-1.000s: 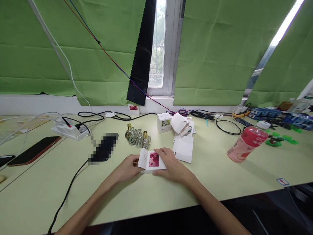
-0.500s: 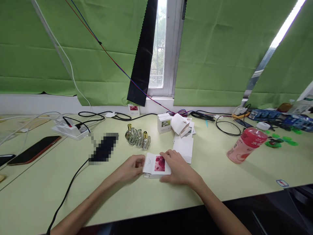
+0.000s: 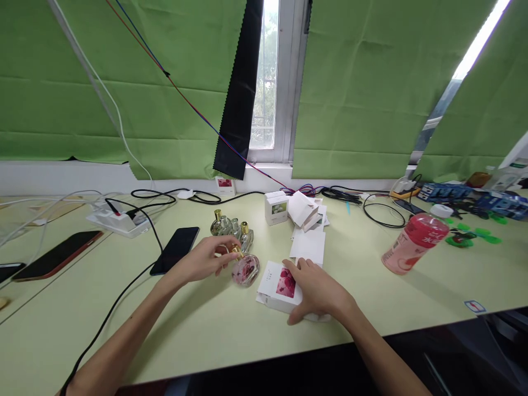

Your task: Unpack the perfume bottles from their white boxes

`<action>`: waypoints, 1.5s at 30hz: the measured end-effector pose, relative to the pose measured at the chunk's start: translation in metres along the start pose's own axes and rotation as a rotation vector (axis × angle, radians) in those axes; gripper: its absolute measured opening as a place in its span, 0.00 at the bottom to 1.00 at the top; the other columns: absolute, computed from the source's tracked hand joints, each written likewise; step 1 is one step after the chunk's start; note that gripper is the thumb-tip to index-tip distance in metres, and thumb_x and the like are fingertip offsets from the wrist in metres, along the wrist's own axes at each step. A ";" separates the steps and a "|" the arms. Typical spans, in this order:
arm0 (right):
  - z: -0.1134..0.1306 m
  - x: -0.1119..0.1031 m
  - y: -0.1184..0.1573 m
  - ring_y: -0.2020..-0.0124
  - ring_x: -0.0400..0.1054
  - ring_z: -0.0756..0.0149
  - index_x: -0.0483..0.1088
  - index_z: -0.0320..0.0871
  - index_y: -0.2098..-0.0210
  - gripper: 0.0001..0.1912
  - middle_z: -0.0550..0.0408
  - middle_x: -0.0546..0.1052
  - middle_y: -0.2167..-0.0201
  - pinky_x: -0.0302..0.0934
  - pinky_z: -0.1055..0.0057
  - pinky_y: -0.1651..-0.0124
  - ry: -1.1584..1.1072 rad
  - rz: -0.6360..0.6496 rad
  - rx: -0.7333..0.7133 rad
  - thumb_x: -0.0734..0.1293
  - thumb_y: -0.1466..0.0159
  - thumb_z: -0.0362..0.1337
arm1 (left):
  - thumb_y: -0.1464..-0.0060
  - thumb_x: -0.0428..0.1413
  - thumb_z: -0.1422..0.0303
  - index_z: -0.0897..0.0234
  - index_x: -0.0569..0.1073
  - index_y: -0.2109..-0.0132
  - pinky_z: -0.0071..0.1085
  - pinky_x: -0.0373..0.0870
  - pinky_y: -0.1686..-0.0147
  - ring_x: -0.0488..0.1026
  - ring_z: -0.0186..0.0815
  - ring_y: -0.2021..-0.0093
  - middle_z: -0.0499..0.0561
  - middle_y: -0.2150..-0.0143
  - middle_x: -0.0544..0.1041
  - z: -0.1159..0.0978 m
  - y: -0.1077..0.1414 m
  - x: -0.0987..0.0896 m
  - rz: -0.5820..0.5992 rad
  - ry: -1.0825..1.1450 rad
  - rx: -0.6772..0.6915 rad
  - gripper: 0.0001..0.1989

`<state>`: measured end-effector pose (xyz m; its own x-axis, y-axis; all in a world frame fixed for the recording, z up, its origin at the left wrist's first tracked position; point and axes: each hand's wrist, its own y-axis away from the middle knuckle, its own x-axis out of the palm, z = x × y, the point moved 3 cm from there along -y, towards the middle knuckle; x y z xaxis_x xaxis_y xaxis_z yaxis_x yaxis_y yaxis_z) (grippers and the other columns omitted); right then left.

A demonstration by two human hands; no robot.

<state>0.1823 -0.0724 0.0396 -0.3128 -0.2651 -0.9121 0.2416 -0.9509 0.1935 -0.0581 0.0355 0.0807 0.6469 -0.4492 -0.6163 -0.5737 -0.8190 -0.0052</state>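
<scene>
A round glass perfume bottle [image 3: 246, 270] with a gold cap and a pink floral look is pinched at its cap by my left hand [image 3: 208, 257]. Just right of it lies a white perfume box [image 3: 274, 287] with a red flower picture, its left end flap open. My right hand [image 3: 319, 289] is wrapped round the right part of this box, fingers on top and thumb along the near side. Behind the held bottle, several other perfume bottles [image 3: 235, 228] stand in a slanting row, some with gold caps and some with silvery tops.
Past my right hand lie opened white cartons [image 3: 307, 245] and an upright small white box [image 3: 276, 209]. A pink drink bottle [image 3: 416, 242] leans at the right. To the left are a black phone [image 3: 175, 250], a power strip [image 3: 119, 220] and cables.
My left hand has moved up and left from the box's end, and a perfume bottle now shows in its fingers. My right hand has shifted right and nearer with the box.
</scene>
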 end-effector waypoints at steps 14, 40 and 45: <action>-0.004 -0.004 0.006 0.49 0.62 0.47 0.63 0.41 0.45 0.45 0.44 0.68 0.52 0.62 0.57 0.52 -0.174 -0.044 0.040 0.79 0.57 0.53 | 0.42 0.50 0.69 0.63 0.75 0.52 0.33 0.61 0.68 0.75 0.46 0.64 0.59 0.61 0.78 -0.047 -0.028 0.030 -0.296 -0.652 0.061 0.14; 0.004 -0.034 0.021 0.58 0.72 0.60 0.61 0.50 0.43 0.42 0.57 0.77 0.57 0.65 0.68 0.59 -0.590 -0.436 -0.098 0.80 0.54 0.45 | 0.47 0.57 0.52 0.65 0.74 0.71 0.23 0.54 0.85 0.62 0.28 0.83 0.46 0.82 0.68 -0.089 0.008 -0.005 -0.307 0.071 0.084 0.19; -0.012 -0.037 0.015 0.64 0.73 0.59 0.69 0.45 0.54 0.31 0.56 0.79 0.63 0.66 0.67 0.63 -0.706 -0.572 0.045 0.80 0.55 0.42 | 0.47 0.61 0.59 0.63 0.68 0.73 0.22 0.52 0.87 0.58 0.25 0.86 0.42 0.84 0.63 -0.096 0.026 -0.031 -0.559 0.325 0.238 0.15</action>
<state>0.2084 -0.0754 0.0717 -0.8673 0.2273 -0.4429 -0.1552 -0.9688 -0.1934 -0.0448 -0.0056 0.1757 0.9742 -0.0965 -0.2039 -0.1807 -0.8749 -0.4493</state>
